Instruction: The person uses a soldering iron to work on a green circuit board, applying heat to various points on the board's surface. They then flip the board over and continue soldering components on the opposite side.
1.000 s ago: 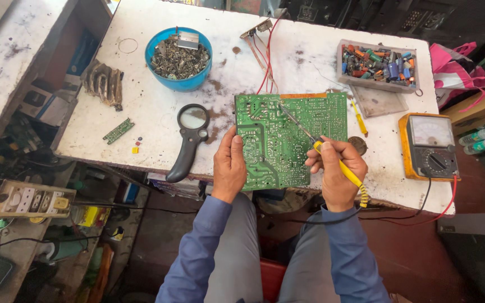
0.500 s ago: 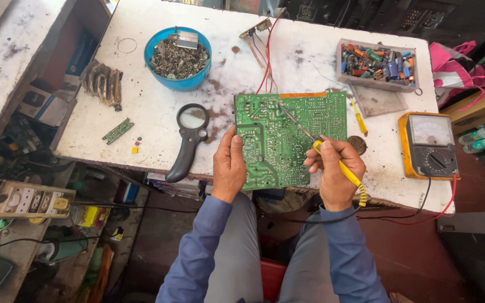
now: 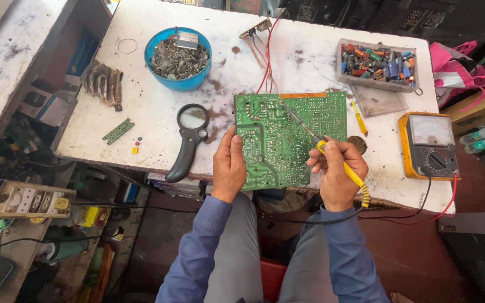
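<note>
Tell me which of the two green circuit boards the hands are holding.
The large green board, between left hand and right hand; the small strip lies untouched far left.

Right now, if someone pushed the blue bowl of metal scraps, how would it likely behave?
The blue bowl is heaped with metal scraps, so it probably feels heavy. Its wide shape suggests sliding rather than tipping on the table, though top pieces might spill.

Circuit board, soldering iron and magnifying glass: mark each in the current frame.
green circuit board (image 3: 287, 129), head view, bare middle of the solder side.
soldering iron (image 3: 348, 171), head view, yellow handle in the right hand.
magnifying glass (image 3: 192, 118), head view, lens centre.
</note>
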